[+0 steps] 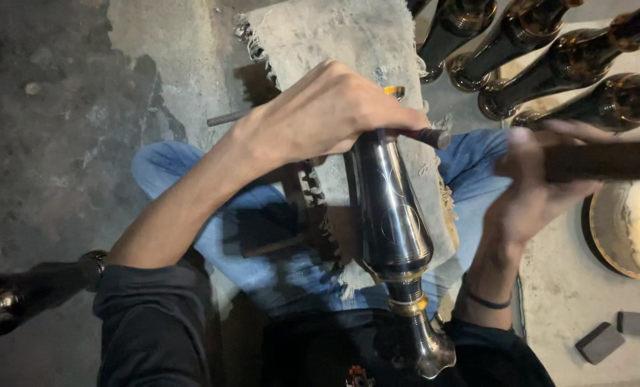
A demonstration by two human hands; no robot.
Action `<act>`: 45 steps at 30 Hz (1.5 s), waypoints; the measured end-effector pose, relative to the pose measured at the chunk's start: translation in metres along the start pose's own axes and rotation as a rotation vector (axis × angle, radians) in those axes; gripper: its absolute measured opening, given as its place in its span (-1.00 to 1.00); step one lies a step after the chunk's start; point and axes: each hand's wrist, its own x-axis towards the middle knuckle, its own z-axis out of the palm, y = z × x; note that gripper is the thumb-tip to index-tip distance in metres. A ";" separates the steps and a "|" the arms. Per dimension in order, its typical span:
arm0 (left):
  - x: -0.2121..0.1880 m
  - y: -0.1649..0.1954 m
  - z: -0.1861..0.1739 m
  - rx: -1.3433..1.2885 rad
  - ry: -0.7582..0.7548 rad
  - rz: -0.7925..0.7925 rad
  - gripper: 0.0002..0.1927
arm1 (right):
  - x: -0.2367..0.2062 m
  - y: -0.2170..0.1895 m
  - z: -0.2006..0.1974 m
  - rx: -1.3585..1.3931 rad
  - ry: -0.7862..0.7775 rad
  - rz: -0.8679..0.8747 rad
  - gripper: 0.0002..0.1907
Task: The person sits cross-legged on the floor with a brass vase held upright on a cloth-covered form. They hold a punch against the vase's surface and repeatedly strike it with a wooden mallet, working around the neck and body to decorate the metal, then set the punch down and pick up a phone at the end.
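A dark, polished metal vase-shaped vessel with brass-coloured bands lies lengthwise across the person's lap, its flared foot toward the body and its narrow neck pointing away, with faint curved lines on its swelling middle. The left hand is closed over the neck end, fingers curled down around it, and a thin dark rod-like tool sticks out from under those fingers toward the right; a short grey stub showing at the other side of the wrist may be its far end, though that cannot be told for sure. The right hand is blurred, its fingers wrapped around a thick dark wooden handle that runs off the right edge; what sits at the handle's end is out of view. Beneath the vessel are the person's legs in blue jeans, and a frayed, pale woven cloth is spread over the lap and onto the grey concrete floor. Beyond the cloth a row of similar dark vessels lies side by side at the upper right. A shiny brass-coloured dish rests near the right wrist, two small dark grey blocks lie on the floor below it, and another dark vessel lies at the left edge.
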 end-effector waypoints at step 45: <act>-0.037 0.109 0.097 -0.465 0.349 0.035 -0.73 | -0.024 0.003 -0.077 -0.438 -0.752 0.630 -0.63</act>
